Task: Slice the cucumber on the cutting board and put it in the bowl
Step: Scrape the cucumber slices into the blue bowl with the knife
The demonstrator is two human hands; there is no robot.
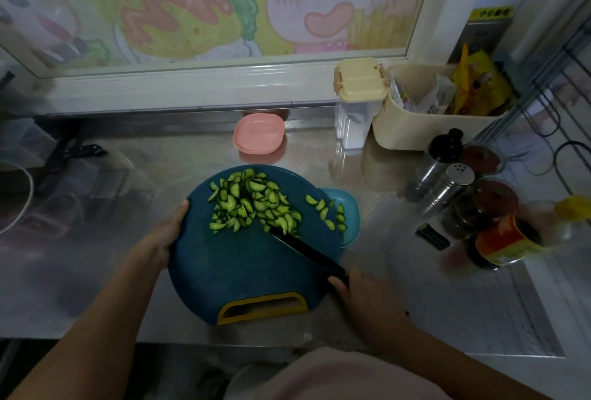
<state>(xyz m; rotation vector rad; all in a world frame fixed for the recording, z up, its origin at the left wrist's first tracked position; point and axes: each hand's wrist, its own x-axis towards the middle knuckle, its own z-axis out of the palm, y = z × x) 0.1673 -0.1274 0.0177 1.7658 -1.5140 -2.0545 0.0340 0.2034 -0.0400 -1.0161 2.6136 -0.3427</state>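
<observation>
Blue cutting board (224,271) gripped by left hand (161,238), right hand (363,295) holding knife (307,249).

Table (399,287) brushed stainless metal, shiny, reflective. Cutting board (224,265) matt dark-blue plastic, faintly speckled. Bowl (351,217) smooth light-blue plastic, slight gloss. Pink dish (258,133) smooth satin plastic. Knife (303,249) blade matt black. Shakers (446,190) polished metal. Basket (415,131) cream matt plastic. Cucumber slices (252,204) moist, glossy.
</observation>
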